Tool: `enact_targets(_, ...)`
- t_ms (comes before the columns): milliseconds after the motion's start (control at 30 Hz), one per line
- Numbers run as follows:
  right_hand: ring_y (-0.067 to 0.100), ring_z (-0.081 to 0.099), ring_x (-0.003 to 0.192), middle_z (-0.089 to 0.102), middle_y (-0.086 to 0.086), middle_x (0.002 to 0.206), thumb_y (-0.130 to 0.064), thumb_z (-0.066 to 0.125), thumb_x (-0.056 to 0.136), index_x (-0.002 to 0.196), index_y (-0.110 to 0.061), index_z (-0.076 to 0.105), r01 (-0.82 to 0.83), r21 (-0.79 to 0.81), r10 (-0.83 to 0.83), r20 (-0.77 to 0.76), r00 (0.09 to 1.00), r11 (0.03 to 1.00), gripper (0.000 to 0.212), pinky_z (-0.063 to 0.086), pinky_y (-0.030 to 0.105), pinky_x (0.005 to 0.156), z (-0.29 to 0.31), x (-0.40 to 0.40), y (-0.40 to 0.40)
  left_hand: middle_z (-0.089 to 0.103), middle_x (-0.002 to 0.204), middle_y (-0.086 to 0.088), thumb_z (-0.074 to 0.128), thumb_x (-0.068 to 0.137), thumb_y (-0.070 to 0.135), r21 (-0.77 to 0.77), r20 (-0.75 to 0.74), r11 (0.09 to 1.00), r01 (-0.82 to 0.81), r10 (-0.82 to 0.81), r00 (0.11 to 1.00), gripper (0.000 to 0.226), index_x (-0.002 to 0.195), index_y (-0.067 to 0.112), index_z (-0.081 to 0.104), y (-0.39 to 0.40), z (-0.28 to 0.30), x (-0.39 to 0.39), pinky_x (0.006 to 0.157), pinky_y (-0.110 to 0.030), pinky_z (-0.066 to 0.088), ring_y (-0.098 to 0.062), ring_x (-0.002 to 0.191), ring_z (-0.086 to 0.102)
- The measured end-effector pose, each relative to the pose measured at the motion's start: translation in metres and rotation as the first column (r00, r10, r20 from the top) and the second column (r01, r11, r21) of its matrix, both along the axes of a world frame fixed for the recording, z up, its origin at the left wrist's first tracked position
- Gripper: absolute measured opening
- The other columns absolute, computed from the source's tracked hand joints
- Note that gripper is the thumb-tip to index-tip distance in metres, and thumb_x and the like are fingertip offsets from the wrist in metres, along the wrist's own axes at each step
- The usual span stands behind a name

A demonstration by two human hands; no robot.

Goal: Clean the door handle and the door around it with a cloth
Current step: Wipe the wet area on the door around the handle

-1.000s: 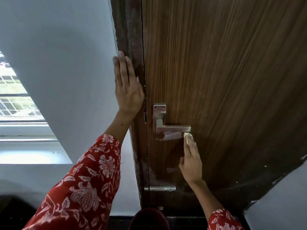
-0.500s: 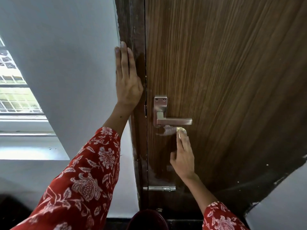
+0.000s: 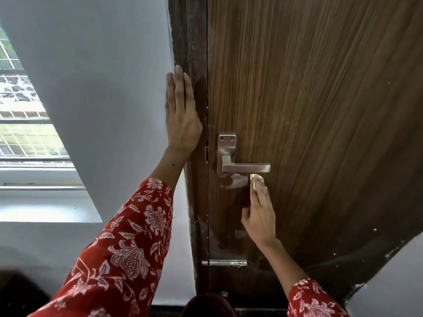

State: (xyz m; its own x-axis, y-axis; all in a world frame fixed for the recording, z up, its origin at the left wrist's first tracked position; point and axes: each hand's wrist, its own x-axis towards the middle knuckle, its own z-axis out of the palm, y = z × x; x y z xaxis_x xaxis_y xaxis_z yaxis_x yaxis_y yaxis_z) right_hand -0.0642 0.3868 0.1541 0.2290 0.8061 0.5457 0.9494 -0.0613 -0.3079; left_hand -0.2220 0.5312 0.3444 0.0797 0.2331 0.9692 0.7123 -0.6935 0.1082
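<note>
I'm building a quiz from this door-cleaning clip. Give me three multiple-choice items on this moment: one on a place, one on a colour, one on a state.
1. Where is the cloth pressed?
A. On the door just below the lever's free end
B. On the backplate screws
C. On the window sill

2. What colour are the sleeves?
A. Plain blue
B. Red with white flowers
C. Black

3. How is the left hand?
A. Gripping the lever
B. Flat and open at the wall and door frame edge
C. Clenched around a cloth

Answers:
1 A: the cloth sits under the right hand fingertips, beneath the door handle on the door.
2 B: the sleeve shows that print.
3 B: the left hand lies with fingers straight along the door frame.
</note>
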Motion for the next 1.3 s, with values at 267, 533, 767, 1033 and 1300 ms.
enact_targets(267, 0.028, 0.022, 0.140, 0.020, 0.012, 0.154, -0.002, 0.064, 0.078, 0.143, -0.001, 0.028, 0.021, -0.046, -0.023, -0.035, 0.999, 0.999, 0.073, 0.024, 0.038, 0.112, -0.003, -0.001, -0.005, 0.025, 0.151, -0.030, 0.020, 0.102, 0.019, -0.068, -0.040, 0.997, 0.021, -0.024, 0.999, 0.050, 0.143, -0.009, 0.025, -0.004, -0.002, -0.005, 0.118, -0.048, 0.021, -0.046, 0.141, 0.019)
enact_targets(533, 0.025, 0.020, 0.141, 0.017, 0.010, 0.155, 0.000, 0.063, 0.078, 0.143, -0.001, 0.026, 0.002, -0.086, -0.004, -0.026, 1.000, 0.996, 0.075, 0.029, 0.039, 0.112, -0.001, -0.009, -0.005, 0.021, 0.154, -0.025, 0.037, 0.099, 0.008, -0.105, -0.084, 0.994, -0.015, 0.006, 0.996, 0.051, 0.145, -0.005, 0.022, -0.009, -0.002, -0.012, 0.116, -0.039, 0.020, -0.041, 0.144, 0.016)
enact_targets(767, 0.020, 0.009, 0.143, 0.006, 0.003, 0.157, -0.003, 0.059, 0.082, 0.147, -0.008, 0.015, -0.049, -0.141, 0.055, 0.041, 0.998, 0.989, 0.078, 0.017, 0.035, 0.115, -0.005, -0.013, -0.005, 0.020, 0.154, -0.025, 0.038, 0.099, 0.006, -0.112, -0.113, 0.994, -0.002, -0.011, 0.994, 0.051, 0.145, -0.004, 0.021, -0.016, 0.000, -0.016, 0.114, -0.038, 0.025, -0.040, 0.144, 0.015)
enact_targets(1033, 0.017, 0.003, 0.142, -0.008, -0.001, 0.154, -0.006, 0.062, 0.081, 0.146, -0.011, 0.004, -0.101, -0.231, 0.123, 0.083, 0.989, 0.968, 0.088, 0.014, 0.034, 0.115, -0.017, -0.019, -0.007, 0.019, 0.153, -0.028, 0.041, 0.092, -0.004, -0.139, -0.087, 0.989, 0.057, -0.070, 0.994, 0.056, 0.144, -0.008, 0.021, -0.022, 0.000, -0.012, 0.102, -0.029, 0.038, -0.043, 0.144, 0.014)
enact_targets(1300, 0.019, 0.011, 0.142, 0.002, 0.001, 0.155, -0.006, 0.066, 0.077, 0.145, -0.010, 0.009, -0.110, -0.216, 0.133, 0.096, 0.986, 0.970, 0.089, 0.018, 0.035, 0.114, -0.017, -0.018, -0.005, 0.018, 0.153, -0.029, 0.041, 0.091, -0.006, -0.162, -0.072, 0.983, 0.083, -0.095, 0.993, 0.057, 0.144, -0.009, 0.021, -0.023, -0.002, -0.011, 0.101, -0.034, 0.047, -0.044, 0.144, 0.012)
